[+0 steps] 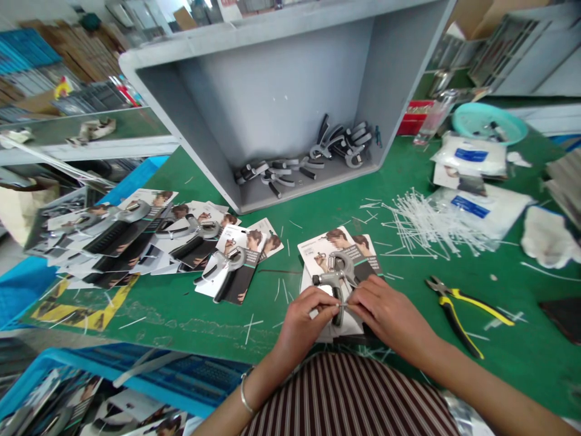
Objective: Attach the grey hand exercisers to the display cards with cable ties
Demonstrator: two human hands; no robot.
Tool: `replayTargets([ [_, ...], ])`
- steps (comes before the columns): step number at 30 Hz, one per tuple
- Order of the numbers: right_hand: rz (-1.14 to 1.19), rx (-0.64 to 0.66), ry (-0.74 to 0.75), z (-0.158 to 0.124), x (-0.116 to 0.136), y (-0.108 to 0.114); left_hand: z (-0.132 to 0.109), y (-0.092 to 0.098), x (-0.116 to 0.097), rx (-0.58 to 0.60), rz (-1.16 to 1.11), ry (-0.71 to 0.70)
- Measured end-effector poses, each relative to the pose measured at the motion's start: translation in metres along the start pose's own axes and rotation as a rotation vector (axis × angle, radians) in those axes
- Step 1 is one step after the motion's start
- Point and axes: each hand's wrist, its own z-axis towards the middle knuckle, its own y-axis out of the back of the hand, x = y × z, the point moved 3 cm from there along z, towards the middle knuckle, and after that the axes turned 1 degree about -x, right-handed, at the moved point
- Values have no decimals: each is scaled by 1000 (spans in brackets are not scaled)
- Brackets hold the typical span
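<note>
My left hand and my right hand meet over a grey and black adjustable hand grip exerciser lying on a printed card. Between their fingertips runs a thin white cable tie, close against the exerciser. My fingers hide the lower part of the exerciser and card. To the left, several more exercisers on cards lie overlapping on the green work mat.
A grey bin holding loose exercisers stands at the back. Loose white cable ties lie to the right, beside yellow and black pliers. White bags and a teal dish sit further back. A blue crate with cards is at the front left.
</note>
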Motion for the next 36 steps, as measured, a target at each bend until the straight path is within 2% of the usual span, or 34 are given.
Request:
replayTargets([
  [8, -27, -12, 43, 5, 11, -1, 0, -2, -2, 16, 68, -63],
  [17, -15, -3, 18, -1, 1, 2, 1, 1, -5, -17, 68, -34],
  [22, -31, 3, 35, 0, 7, 1, 1, 0, -3, 13, 80, -64],
  [27, -23, -32, 88, 5, 12, 0, 1, -1, -8, 107, 231, -140],
  [33, 96, -44, 50, 0, 6, -1, 0, 5, -17, 135, 206, -83],
  [36, 149, -37, 34, 1, 8, -1, 0, 6, -25, 183, 324, -112],
])
